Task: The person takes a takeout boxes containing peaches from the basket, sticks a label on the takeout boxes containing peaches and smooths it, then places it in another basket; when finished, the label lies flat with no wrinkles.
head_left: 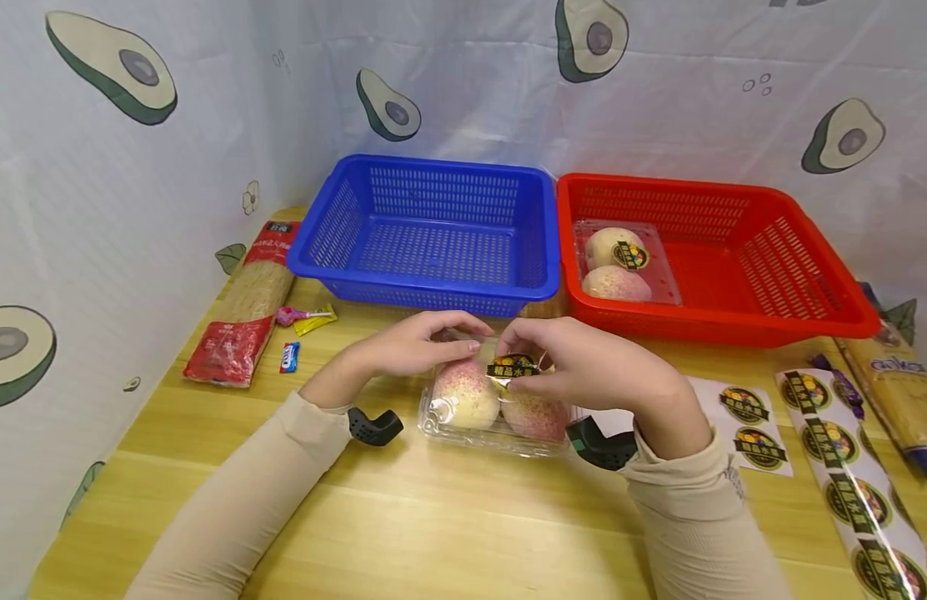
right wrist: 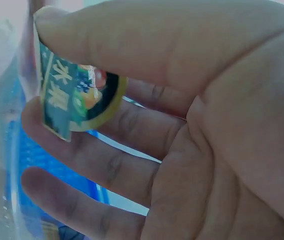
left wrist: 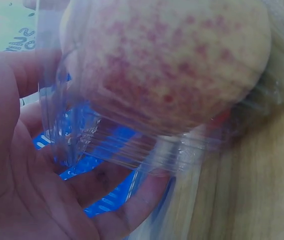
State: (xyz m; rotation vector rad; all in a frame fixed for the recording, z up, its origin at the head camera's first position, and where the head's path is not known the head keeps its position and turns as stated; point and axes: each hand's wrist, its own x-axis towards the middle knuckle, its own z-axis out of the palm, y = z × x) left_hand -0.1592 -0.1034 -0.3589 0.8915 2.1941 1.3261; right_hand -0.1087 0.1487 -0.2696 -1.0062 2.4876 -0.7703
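Note:
A clear plastic fruit box (head_left: 463, 435) with peach-like fruits (head_left: 465, 398), cream with pink speckles, sits on the table in front of me. My left hand (head_left: 422, 343) holds it at its far left side, the thumb over the top. The left wrist view shows fingertips against the clear wall (left wrist: 147, 155), close to one speckled fruit (left wrist: 172, 60). Above the right part of the box, my right hand (head_left: 583, 362) pinches a black-and-gold fruit sticker (head_left: 512, 368) between thumb and fingers. In the right wrist view the sticker (right wrist: 61, 95) hangs from the thumb, the other fingers spread behind it.
Behind the box stand a blue basket (head_left: 433, 287) and a red basket (head_left: 756, 321), which holds another stickered fruit box (head_left: 662, 258). Sticker sheets (head_left: 839, 450) and a yellow packet (head_left: 894, 375) lie right. A noodle bag (head_left: 246, 308), pink scissors (head_left: 287, 316) and small wrappers (head_left: 289, 357) lie left.

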